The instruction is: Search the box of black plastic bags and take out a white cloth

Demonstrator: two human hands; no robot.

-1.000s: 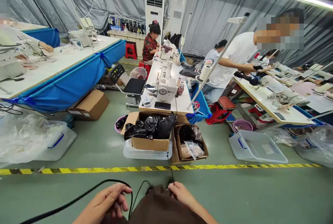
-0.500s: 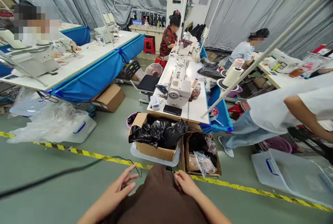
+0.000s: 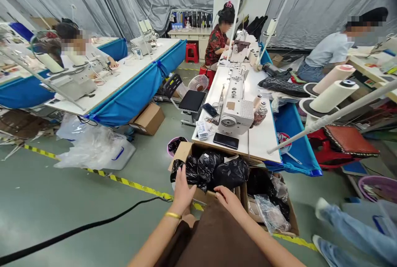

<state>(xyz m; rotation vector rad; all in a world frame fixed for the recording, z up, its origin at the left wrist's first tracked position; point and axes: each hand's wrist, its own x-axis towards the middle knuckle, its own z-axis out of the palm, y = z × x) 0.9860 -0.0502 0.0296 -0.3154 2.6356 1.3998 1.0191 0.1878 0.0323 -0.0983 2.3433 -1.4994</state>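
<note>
At the bottom centre of the frame both hands rest on a piece of brown fabric that spreads from the lower edge up toward the boxes. The left hand, a gold bracelet on its wrist, lies flat with fingers extended and close together on the fabric's upper left edge, its fingertips reaching the black plastic bags; it clamps nothing that can be seen. The right hand lies palm down on the fabric's top edge, fingers loosely spread, pressing rather than pinching.

Directly above the hands stands a cardboard box stuffed with black plastic bags, and just to its right a second cardboard box holding dark and clear bags. These two boxes block the way to the white sewing table behind them. On that table sit two sewing machines in a row, the nearer one beside a black phone. Two large thread cones stand at the right.

A black cable runs across the green floor at lower left, crossing a yellow floor stripe. A third cardboard box sits under the blue-skirted table at left. Three people sit at work farther back, and one person's jeans-clad legs show at lower right.
</note>
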